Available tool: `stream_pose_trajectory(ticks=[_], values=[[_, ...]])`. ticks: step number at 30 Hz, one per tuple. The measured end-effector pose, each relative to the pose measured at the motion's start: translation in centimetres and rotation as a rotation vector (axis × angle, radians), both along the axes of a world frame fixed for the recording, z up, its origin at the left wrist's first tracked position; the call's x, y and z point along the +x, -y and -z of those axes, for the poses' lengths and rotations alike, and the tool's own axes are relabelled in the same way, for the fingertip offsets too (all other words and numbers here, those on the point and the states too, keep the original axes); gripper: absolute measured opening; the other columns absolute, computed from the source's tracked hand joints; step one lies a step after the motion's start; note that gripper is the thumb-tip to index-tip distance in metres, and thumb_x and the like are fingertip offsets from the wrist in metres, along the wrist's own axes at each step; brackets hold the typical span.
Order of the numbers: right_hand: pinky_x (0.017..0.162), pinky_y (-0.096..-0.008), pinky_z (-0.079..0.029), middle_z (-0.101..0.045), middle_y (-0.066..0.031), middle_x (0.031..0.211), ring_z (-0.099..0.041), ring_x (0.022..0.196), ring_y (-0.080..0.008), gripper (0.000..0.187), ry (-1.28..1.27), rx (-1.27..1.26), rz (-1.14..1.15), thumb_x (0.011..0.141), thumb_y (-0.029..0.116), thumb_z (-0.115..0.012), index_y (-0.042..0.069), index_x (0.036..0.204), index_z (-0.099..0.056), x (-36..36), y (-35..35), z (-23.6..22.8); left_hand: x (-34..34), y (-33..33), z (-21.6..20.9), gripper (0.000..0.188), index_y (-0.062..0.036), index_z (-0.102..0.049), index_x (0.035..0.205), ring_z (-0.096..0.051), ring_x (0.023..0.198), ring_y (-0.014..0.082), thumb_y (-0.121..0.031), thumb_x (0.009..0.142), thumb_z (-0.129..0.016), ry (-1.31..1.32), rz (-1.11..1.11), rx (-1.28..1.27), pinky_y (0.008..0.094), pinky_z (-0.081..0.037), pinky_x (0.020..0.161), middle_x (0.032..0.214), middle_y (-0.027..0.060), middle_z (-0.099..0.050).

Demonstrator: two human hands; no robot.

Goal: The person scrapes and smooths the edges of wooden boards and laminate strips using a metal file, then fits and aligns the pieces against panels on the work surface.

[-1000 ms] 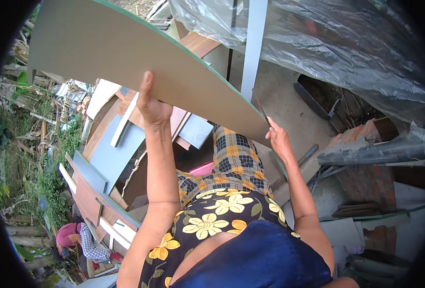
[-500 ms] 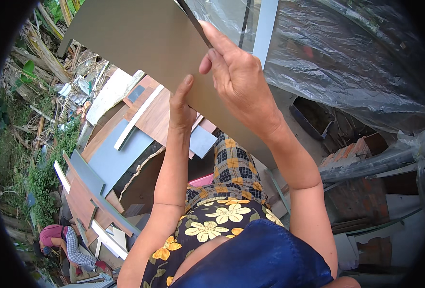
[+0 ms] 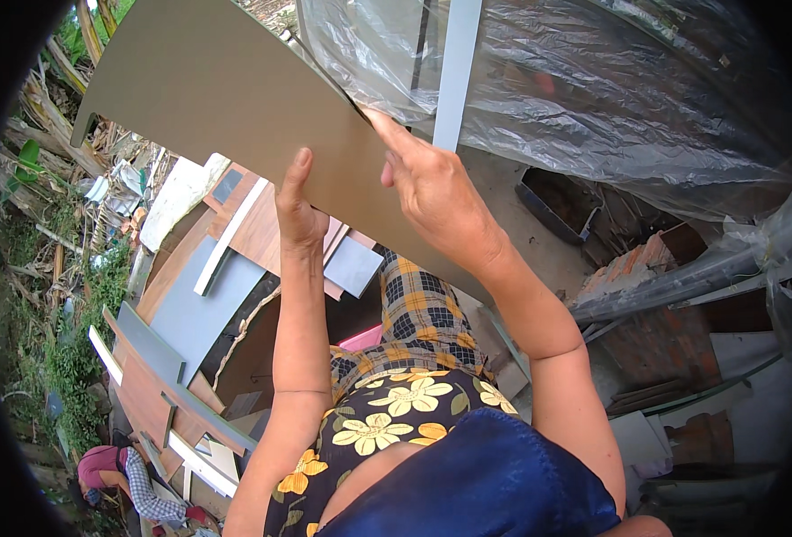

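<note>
A large flat board (image 3: 208, 98), brown-grey and smooth, slants across the top of the view in front of me. My left hand (image 3: 299, 210) grips its lower left edge, thumb lying on the face and fingers hidden behind. At the right edge, my right hand (image 3: 427, 183) is closed with the forefinger stretched along a thin dark strip (image 3: 329, 79). Whether this strip is fixed to the board or partly loose, I cannot tell. At the far left corner a short dark end (image 3: 83, 131) hangs down.
Below left lies a pile of wood-look and grey boards (image 3: 204, 300), with a white strip (image 3: 230, 237) on top. Clear plastic sheeting (image 3: 611, 107) hangs at the right, above a black basin (image 3: 557, 206) and bricks (image 3: 629, 264). Another person (image 3: 132, 483) bends down at the lower left.
The view has shifted, so the surroundings sit further left and the board's right edge shows more fully. Both hands keep their hold, the right one still at the edge.
</note>
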State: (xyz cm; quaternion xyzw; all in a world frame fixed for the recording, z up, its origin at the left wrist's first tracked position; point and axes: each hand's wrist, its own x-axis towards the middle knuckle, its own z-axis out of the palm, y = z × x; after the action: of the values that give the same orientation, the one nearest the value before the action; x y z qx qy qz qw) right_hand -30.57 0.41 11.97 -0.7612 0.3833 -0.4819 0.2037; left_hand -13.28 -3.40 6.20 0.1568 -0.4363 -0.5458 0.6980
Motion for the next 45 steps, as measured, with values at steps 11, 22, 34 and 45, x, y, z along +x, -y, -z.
stream_pose_trajectory(ticks=[11, 22, 34, 45], values=[[0.08, -0.0451, -0.05, -0.066, -0.0248, 0.092, -0.067, 0.09, -0.0384, 0.046, -0.447, 0.676, 0.437, 0.093, 0.008, -0.045, 0.007, 0.139, -0.049, -13.8, -3.2, 28.5, 0.3, 0.9, 0.8, 0.039, -0.0006, -0.055, 0.122, -0.061, 0.108, 0.0219, -0.02, 0.089, -0.065, -0.066, -0.038, 0.017, 0.0372, -0.049, 0.095, 0.114, 0.01, -0.061], [0.061, -0.0297, -0.046, -0.058, -0.0068, 0.08, -0.052, 0.06, -0.0138, 0.05, 0.157, 0.43, 0.667, 0.079, 0.018, -0.075, 0.002, 0.125, -0.062, -12.7, -3.6, 26.8, -4.1, -0.2, -1.9, 0.042, -0.0012, -0.054, 0.124, -0.06, 0.11, 0.0208, -0.027, 0.093, -0.064, 0.094, -0.076, 0.066, 0.0344, -0.049, 0.097, 0.116, 0.01, -0.061], [0.074, -0.0343, -0.054, -0.046, -0.0124, 0.115, -0.058, 0.098, -0.0253, 0.092, -0.065, 0.062, 0.705, 0.069, 0.029, -0.086, 0.008, 0.144, -0.04, -6.2, -2.2, 20.5, -12.0, -0.7, -4.5, 0.029, -0.0006, -0.058, 0.106, -0.057, 0.085, 0.0142, -0.027, 0.096, -0.063, 0.342, -0.356, -0.024, 0.0283, -0.046, 0.078, 0.093, 0.0066, -0.063], [0.07, -0.0347, -0.051, -0.065, -0.0105, 0.093, -0.066, 0.077, -0.0274, 0.029, 0.1, 0.106, 0.684, 0.076, 0.009, -0.071, 0.003, 0.104, -0.066, -8.7, -3.3, 19.6, -7.9, 3.0, -7.7, 0.079, 0.0005, -0.037, 0.141, -0.049, 0.121, 0.0206, -0.062, 0.094, -0.048, 0.238, -0.259, -0.386, 0.0332, -0.036, 0.108, 0.13, 0.0152, -0.052]])
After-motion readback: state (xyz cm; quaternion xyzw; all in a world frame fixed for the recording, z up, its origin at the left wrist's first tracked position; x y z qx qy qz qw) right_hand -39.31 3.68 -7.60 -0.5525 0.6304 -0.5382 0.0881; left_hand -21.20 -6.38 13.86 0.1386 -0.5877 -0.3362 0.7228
